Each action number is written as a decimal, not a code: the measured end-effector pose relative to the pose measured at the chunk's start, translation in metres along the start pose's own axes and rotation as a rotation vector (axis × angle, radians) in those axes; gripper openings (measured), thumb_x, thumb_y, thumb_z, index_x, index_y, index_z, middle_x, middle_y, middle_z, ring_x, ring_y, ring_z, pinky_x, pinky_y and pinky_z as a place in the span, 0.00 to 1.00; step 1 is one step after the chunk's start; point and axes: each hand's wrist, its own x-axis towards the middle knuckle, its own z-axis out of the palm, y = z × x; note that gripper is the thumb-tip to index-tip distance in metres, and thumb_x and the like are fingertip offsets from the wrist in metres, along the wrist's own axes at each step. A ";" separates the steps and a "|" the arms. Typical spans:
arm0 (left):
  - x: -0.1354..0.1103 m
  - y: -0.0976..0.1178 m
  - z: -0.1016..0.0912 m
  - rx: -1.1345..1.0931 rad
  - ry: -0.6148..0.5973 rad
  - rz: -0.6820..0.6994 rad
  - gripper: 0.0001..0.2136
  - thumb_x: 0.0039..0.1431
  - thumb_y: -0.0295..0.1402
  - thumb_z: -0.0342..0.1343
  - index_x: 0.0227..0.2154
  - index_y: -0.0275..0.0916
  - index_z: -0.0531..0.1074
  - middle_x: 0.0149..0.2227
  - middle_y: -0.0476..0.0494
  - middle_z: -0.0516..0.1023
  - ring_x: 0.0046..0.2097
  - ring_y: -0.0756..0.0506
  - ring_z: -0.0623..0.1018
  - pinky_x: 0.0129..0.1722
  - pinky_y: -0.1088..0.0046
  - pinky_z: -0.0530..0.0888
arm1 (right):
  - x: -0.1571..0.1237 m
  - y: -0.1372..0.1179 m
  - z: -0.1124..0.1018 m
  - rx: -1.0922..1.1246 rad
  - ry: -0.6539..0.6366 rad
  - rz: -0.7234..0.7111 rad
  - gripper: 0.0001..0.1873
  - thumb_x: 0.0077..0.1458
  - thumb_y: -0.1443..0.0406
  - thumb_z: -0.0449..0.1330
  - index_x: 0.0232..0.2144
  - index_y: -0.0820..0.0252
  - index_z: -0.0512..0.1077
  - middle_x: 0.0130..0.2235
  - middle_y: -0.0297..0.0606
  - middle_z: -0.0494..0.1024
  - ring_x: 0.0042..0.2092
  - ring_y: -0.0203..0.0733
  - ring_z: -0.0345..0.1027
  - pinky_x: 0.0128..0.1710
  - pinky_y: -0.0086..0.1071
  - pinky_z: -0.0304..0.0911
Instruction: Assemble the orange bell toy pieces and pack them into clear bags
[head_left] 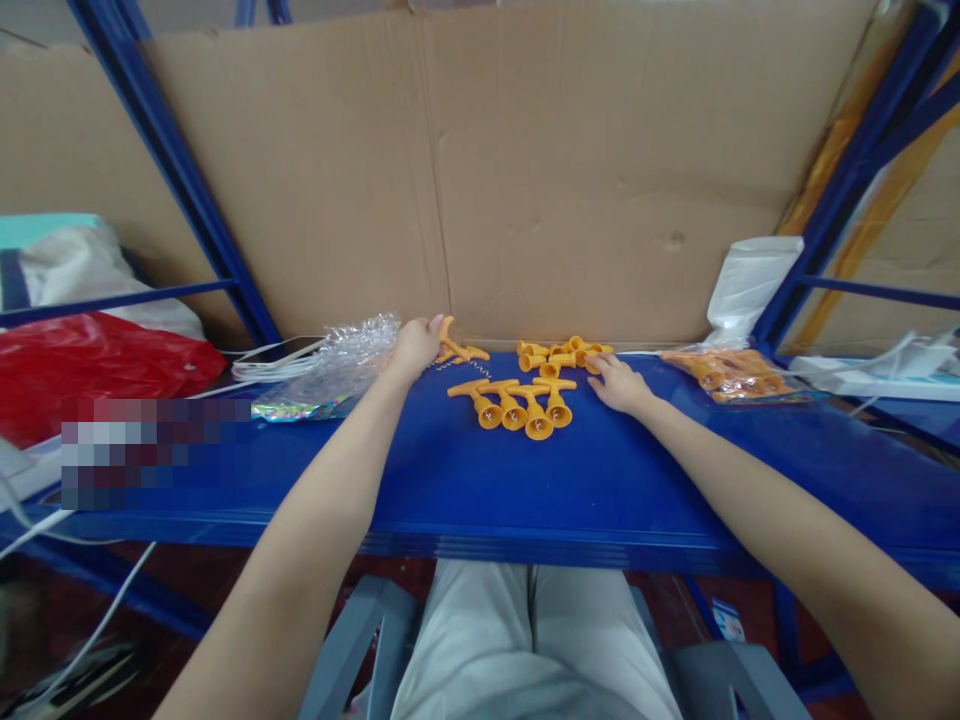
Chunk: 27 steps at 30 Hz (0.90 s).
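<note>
At the back of the table my left hand [418,345] is closed in a pinch on the orange handle of a corkscrew [448,328]. Loose corkscrews [469,354] with bare metal spirals lie just beside it. My right hand [621,385] reaches to the right side of a pile of orange bell-shaped caps [551,357]; its fingertips are closed on a cap [593,362], partly hidden by them. Between the hands, nearer to me, several corkscrews [525,410] with caps over their spirals lie in a row, the caps' wide mouths facing me.
A clear plastic bag [330,370] lies left of my left hand. At the right, a clear bag of orange parts [731,373] sits by a white pouch [752,285]. Cardboard [562,180] backs the blue table [465,490]. Blue posts [187,190] and white cables stand around.
</note>
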 end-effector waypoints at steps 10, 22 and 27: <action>-0.014 0.017 0.016 -0.830 -0.302 -0.322 0.11 0.63 0.33 0.46 0.26 0.35 0.63 0.19 0.50 0.70 0.15 0.57 0.65 0.19 0.81 0.63 | -0.003 -0.004 -0.008 -0.046 0.074 0.043 0.23 0.56 0.57 0.53 0.52 0.60 0.59 0.51 0.49 0.66 0.50 0.53 0.66 0.42 0.42 0.64; -0.044 0.037 0.044 -0.713 -0.529 -0.290 0.09 0.63 0.28 0.45 0.28 0.35 0.65 0.23 0.43 0.77 0.24 0.51 0.76 0.22 0.79 0.67 | -0.002 -0.005 -0.011 -0.034 0.072 0.156 0.19 0.55 0.62 0.54 0.48 0.65 0.62 0.49 0.52 0.67 0.47 0.53 0.69 0.44 0.40 0.64; -0.042 0.034 0.044 -0.736 -0.524 -0.283 0.08 0.62 0.27 0.45 0.28 0.34 0.65 0.24 0.43 0.78 0.24 0.51 0.75 0.22 0.79 0.66 | 0.002 0.001 -0.011 0.041 0.109 0.220 0.18 0.51 0.68 0.55 0.46 0.67 0.63 0.47 0.55 0.69 0.48 0.53 0.68 0.45 0.40 0.64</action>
